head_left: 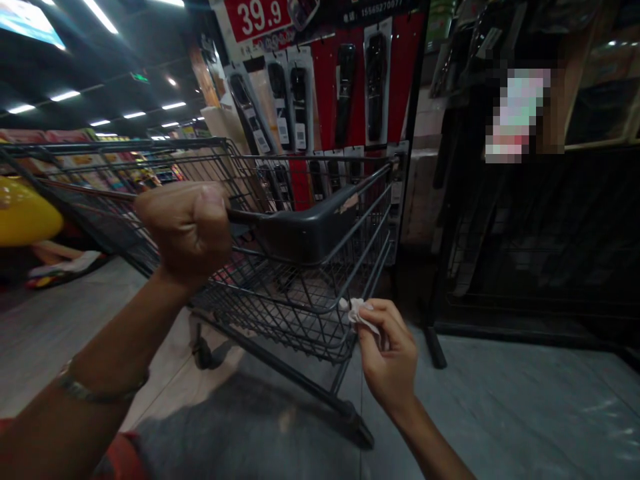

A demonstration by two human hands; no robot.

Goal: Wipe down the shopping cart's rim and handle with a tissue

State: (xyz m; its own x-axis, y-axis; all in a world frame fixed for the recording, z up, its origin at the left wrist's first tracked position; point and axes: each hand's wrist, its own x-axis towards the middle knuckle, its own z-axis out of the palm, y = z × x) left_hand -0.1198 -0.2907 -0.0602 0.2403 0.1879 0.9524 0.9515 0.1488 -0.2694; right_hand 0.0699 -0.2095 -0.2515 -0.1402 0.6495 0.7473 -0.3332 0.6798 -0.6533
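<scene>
A dark wire shopping cart (280, 293) stands at an angle in front of me. My left hand (187, 223) is closed in a fist around the cart's handlebar (245, 216), just left of the black plastic corner piece (305, 230). A metal bracelet (103, 390) circles that wrist. Lower and to the right, my right hand (393, 343) pinches a crumpled white tissue or cloth (363, 313). The cloth is held against or very close to the wire corner of the basket; contact is hard to make out.
Packaged remote-like items (300, 100) hang on a red display panel behind the cart, under a price sign (257, 17). A dark rack (540, 267) with a foot on the floor stands at right. Yellow and coloured goods (25, 213) lie at left. Grey tiles (490, 407) cover the floor.
</scene>
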